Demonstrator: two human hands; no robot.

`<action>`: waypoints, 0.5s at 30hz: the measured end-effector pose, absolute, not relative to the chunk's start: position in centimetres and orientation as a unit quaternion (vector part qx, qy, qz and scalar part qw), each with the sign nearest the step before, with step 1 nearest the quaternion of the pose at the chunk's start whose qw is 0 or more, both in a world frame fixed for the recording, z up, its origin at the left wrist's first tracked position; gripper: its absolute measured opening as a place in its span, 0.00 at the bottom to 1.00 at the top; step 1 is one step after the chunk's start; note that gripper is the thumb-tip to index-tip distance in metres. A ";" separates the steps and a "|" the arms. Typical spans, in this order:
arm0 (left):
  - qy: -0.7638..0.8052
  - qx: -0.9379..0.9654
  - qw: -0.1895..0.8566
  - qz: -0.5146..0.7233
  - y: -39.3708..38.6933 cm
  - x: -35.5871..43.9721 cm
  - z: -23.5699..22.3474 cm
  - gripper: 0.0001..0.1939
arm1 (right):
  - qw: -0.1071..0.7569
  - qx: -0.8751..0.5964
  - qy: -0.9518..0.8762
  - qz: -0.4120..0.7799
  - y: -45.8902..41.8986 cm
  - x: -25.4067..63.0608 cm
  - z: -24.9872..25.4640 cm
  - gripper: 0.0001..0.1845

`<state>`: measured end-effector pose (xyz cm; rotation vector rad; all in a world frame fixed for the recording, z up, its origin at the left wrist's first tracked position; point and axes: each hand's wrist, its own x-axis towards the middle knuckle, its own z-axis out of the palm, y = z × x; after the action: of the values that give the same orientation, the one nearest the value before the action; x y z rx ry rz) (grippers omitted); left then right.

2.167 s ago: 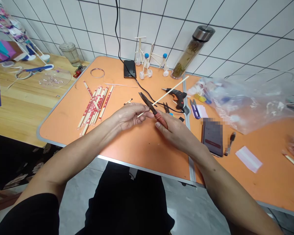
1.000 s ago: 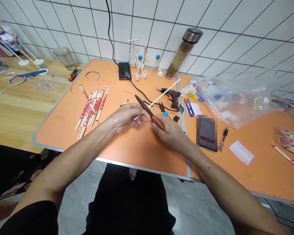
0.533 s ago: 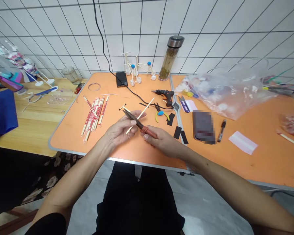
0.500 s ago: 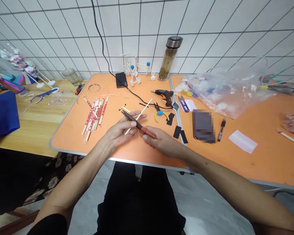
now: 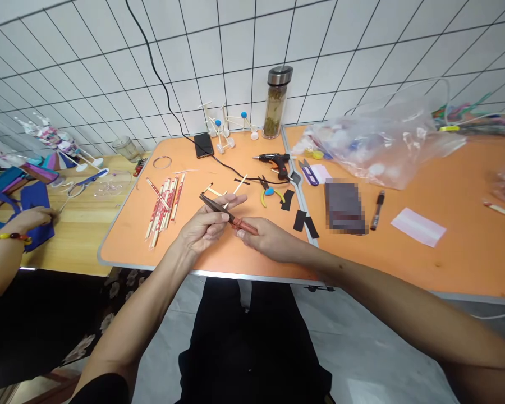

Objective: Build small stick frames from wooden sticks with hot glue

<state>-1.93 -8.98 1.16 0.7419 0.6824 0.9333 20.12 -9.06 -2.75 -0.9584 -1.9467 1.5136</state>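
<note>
My left hand (image 5: pixel 198 231) is closed on a thin wooden stick (image 5: pixel 239 188), which slants up and away between the fingers. Its thumb also touches the dark blades of the scissors (image 5: pixel 217 207). My right hand (image 5: pixel 269 238) is wrapped round the red handles of these scissors. The blades cross the stick close to my left fingertips, and the stick's lower end is hidden by the hand. Just beyond lies a small T-shaped piece of sticks (image 5: pixel 212 191). Left of my left hand are several chopsticks in red-and-white wrappers (image 5: pixel 164 207).
Behind stand small stick models with blue balls (image 5: pixel 219 124) and a tea bottle (image 5: pixel 274 109). A glue gun (image 5: pixel 278 163), yellow-handled pliers (image 5: pixel 271 193), purple snips (image 5: pixel 309 173) and a phone (image 5: pixel 345 207) lie rightward. At left, another person's hand (image 5: pixel 33 219) touches blue material.
My view has turned left, bringing in the other person's hands. My hands and the scissors have come nearer the stick pile. The stick stands steeper and less of it shows.
</note>
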 end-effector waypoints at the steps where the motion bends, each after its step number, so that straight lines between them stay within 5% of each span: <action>1: 0.316 0.343 0.772 0.432 -8.9 -1.9 1.2 0.35 | 0.248 -0.353 -0.714 0.552 -9.1 20.1 -2.8 0.16; 6: 0.323 0.347 0.767 0.431 -8.7 -2.0 1.1 0.35 | 0.231 -0.372 -0.727 0.530 -9.0 20.1 -2.6 0.15; 15: 0.330 0.304 0.752 0.482 -7.9 -2.9 1.0 0.12 | 0.185 -0.389 -0.667 0.608 -9.3 21.7 -0.1 0.18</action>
<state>-2.86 -7.90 1.02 0.6645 0.7204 1.0534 21.71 -9.31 -0.10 -1.0971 -1.8781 1.7134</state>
